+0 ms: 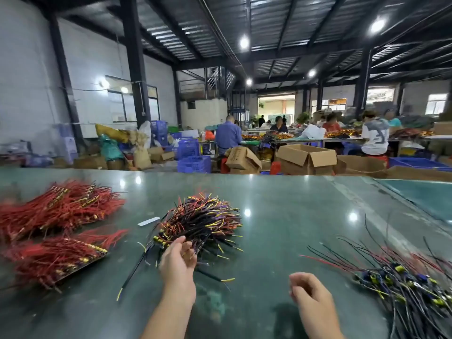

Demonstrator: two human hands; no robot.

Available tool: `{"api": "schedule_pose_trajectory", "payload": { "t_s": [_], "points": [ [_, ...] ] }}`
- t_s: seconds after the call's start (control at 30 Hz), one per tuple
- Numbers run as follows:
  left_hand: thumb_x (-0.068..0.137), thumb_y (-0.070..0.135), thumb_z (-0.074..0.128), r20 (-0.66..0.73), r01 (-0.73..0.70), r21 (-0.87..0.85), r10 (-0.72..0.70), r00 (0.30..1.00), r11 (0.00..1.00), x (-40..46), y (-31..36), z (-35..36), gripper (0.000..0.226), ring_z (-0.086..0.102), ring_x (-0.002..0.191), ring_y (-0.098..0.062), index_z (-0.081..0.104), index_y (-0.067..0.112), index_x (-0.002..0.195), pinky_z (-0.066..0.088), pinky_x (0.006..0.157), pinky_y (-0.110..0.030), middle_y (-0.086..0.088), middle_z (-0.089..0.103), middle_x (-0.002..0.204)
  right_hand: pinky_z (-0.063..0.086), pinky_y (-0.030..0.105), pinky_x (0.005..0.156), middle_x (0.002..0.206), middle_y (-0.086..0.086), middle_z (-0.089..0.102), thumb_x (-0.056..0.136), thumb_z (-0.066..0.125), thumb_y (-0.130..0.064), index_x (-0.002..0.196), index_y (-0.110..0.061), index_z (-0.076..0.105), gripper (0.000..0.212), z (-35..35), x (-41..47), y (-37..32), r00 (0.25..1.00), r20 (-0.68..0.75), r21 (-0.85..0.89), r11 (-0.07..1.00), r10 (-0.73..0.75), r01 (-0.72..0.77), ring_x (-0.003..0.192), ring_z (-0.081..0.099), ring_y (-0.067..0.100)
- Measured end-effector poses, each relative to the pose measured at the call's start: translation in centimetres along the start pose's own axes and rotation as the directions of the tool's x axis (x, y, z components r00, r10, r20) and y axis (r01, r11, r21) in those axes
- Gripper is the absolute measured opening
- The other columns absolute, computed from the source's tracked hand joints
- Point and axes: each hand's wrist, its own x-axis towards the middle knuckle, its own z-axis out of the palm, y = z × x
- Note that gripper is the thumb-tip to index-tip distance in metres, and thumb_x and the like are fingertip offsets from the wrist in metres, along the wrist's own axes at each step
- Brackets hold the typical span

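Note:
A heap of short dark wires (203,221) with yellow, orange and purple ends lies in the middle of the glossy green table (281,216). My left hand (177,261) reaches into the near edge of this heap, its fingers curled among the wire ends. Whether it grips any wire I cannot tell. My right hand (307,291) hovers above the table to the right, fingers loosely curled and holding nothing. On the far right lies a spread of dark wires with blue and yellow connectors (401,277).
Two piles of red wires (58,206) (56,258) lie on the table's left side. A small white strip (148,221) lies left of the central heap. Beyond the table's far edge are cardboard boxes (305,159), blue crates (188,149) and seated workers (228,135) at other tables.

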Motion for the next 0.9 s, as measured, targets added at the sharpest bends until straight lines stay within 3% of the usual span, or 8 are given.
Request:
{"api": "schedule_pose_trajectory", "payload": {
  "t_s": [0.07,0.13,0.2,0.27,0.4,0.67,0.8,0.9],
  "points": [
    [0.092,0.001,0.047,-0.012,-0.156,0.354,0.172,0.985,0.922,1.8,-0.4,-0.1,0.021,0.052,0.065,-0.015,0.064,0.011,0.096,0.043,0.057,-0.025,-0.006,0.062,0.083,0.047,0.014,0.054,0.058,0.006,0.062,0.077,0.045,0.026,0.07,-0.005,0.065,0.037,-0.2,0.2,0.4,1.0,0.001,0.015,1.0,-0.024,0.024,0.057,0.055,0.023],
    [0.085,-0.002,0.052,0.024,-0.296,0.63,0.363,0.932,0.718,4.1,-1.1,-1.3,0.025,0.056,0.085,-0.025,0.066,0.016,0.096,0.044,0.074,-0.032,-0.011,0.063,0.1,0.046,0.014,0.055,0.057,0.004,0.062,0.076,0.045,0.027,0.07,-0.003,0.065,0.036,-0.4,0.1,0.2,0.999,0.032,-0.005,0.999,-0.041,0.042,0.055,0.056,0.022],
    [0.076,-0.005,0.057,0.06,-0.386,0.769,0.544,0.837,0.509,5.3,-1.1,-2.5,0.032,0.051,0.101,-0.035,0.066,0.015,0.099,0.038,0.091,-0.04,-0.018,0.059,0.107,0.044,0.011,0.053,0.057,0.002,0.062,0.076,0.046,0.027,0.07,-0.003,0.065,0.035,-0.3,-0.2,0.0,0.995,0.057,-0.046,0.995,-0.081,0.084,0.051,0.056,0.016],
    [0.072,-0.005,0.06,0.033,-0.378,0.816,0.616,0.787,0.438,6.2,-0.6,-3.4,0.039,0.047,0.11,-0.039,0.062,0.008,0.108,0.032,0.096,-0.043,-0.024,0.056,0.112,0.043,0.011,0.053,0.059,0.003,0.062,0.076,0.046,0.028,0.071,-0.003,0.064,0.035,-0.4,-0.7,-0.1,0.991,0.078,-0.057,0.992,-0.109,0.114,0.054,0.055,0.019],
    [0.081,0.014,0.06,-0.058,-0.168,0.807,0.359,0.932,0.566,7.1,0.0,-4.2,0.047,0.054,0.11,-0.035,0.047,0.012,0.126,0.044,0.094,-0.044,-0.013,0.059,0.123,0.043,0.013,0.058,0.065,0.004,0.063,0.079,0.048,0.024,0.074,-0.006,0.064,0.035,-0.6,-0.9,-0.4,0.985,0.111,-0.103,0.985,-0.13,0.142,0.061,0.056,0.025],
    [0.076,0.029,0.072,0.053,-0.2,0.88,0.33,0.942,0.43,8.1,-1.1,-3.9,0.055,0.057,0.107,-0.029,0.046,0.021,0.124,0.048,0.085,-0.038,-0.002,0.064,0.11,0.042,0.02,0.06,0.066,0.005,0.067,0.077,0.054,0.017,0.072,-0.014,0.067,0.034,-1.1,-1.0,-0.1,0.985,0.139,-0.188,0.974,-0.098,0.123,0.056,0.057,0.01],
    [0.078,0.01,0.068,0.038,-0.253,0.742,0.338,0.94,0.621,8.1,-1.1,-3.6,0.061,0.062,0.089,-0.026,0.038,0.016,0.131,0.048,0.075,-0.033,0.007,0.06,0.087,0.041,0.019,0.056,0.064,0.008,0.065,0.078,0.052,0.017,0.073,-0.014,0.066,0.034,-0.9,-1.1,-0.2,0.983,0.15,-0.178,0.975,-0.108,0.134,0.061,0.056,0.021],
    [0.084,0.011,0.062,-0.037,-0.217,0.624,0.306,0.951,0.751,8.0,-0.6,-3.3,0.064,0.057,0.077,-0.019,0.033,0.008,0.141,0.038,0.065,-0.026,0.006,0.061,0.086,0.04,0.02,0.052,0.064,0.008,0.065,0.078,0.052,0.016,0.073,-0.015,0.066,0.034,-0.7,-1.3,-0.3,0.98,0.163,-0.18,0.973,-0.118,0.147,0.061,0.055,0.027]
  ]
}}
